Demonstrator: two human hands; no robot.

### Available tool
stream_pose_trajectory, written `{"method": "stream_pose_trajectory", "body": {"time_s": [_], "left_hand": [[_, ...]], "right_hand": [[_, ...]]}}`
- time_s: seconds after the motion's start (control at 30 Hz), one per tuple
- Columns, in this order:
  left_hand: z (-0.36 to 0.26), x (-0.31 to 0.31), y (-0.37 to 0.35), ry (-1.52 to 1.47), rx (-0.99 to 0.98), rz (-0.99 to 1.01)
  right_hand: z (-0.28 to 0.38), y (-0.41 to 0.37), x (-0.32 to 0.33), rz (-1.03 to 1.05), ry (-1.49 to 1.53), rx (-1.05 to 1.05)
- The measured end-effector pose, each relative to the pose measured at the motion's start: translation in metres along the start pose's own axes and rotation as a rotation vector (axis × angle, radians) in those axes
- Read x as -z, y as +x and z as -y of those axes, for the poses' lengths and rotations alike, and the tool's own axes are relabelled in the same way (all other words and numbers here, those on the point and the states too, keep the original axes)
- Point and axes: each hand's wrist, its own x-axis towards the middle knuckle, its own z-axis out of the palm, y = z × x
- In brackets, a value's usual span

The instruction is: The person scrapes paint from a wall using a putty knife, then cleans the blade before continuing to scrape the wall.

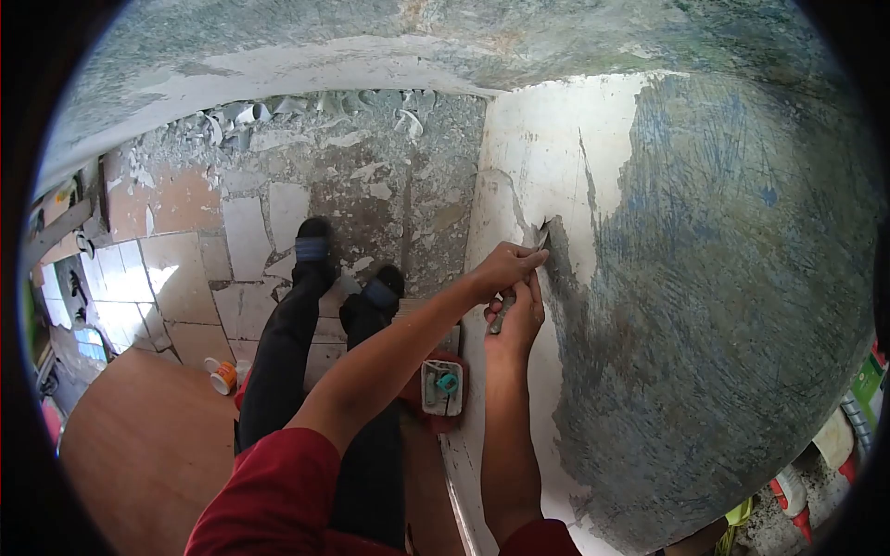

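On the wall, the white paint layer (pixel 556 130) meets a bare grey-blue scratched area (pixel 686 306). My right hand (pixel 517 320) is wrapped round the handle of a scraper (pixel 542 237), whose blade touches the wall at the ragged paint edge. Just above it, my left hand (pixel 507 269) is closed, its fingers pinched near the base of the blade; whether they grip the blade or a bit of paint cannot be made out. A dark crack runs down the white paint above the blade.
Paint flakes lie over the broken floor tiles (pixel 246 236). Below my arms is a tray (pixel 443 387) with a teal item in it. An orange-and-white tub (pixel 222 376) lies near a round brown board (pixel 148 454). Red-tipped tubes (pixel 793 491) are at lower right.
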Motion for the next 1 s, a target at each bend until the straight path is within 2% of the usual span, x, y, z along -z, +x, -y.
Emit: {"method": "stream_pose_trajectory", "body": {"time_s": [0.17, 0.4, 0.5, 0.7, 0.9, 1.0], "left_hand": [[-0.021, 0.018, 0.006, 0.124, 0.024, 0.015], [-0.005, 0.021, 0.030, 0.160, 0.055, -0.042], [-0.010, 0.026, 0.027, 0.158, 0.064, -0.016], [-0.017, 0.032, 0.047, 0.157, 0.071, -0.097], [-0.017, 0.047, 0.053, 0.152, 0.055, -0.045], [-0.017, 0.052, 0.069, 0.095, 0.025, -0.105]], "right_hand": [[-0.004, 0.021, -0.014, 0.018, 0.031, -0.014], [-0.005, 0.028, -0.016, 0.006, 0.003, 0.007], [-0.008, 0.030, -0.020, -0.001, 0.013, 0.019], [-0.001, 0.058, -0.025, 0.048, -0.030, -0.041], [-0.013, 0.069, -0.035, 0.019, -0.014, -0.008], [-0.009, 0.087, -0.042, 0.035, -0.030, -0.039]]}}
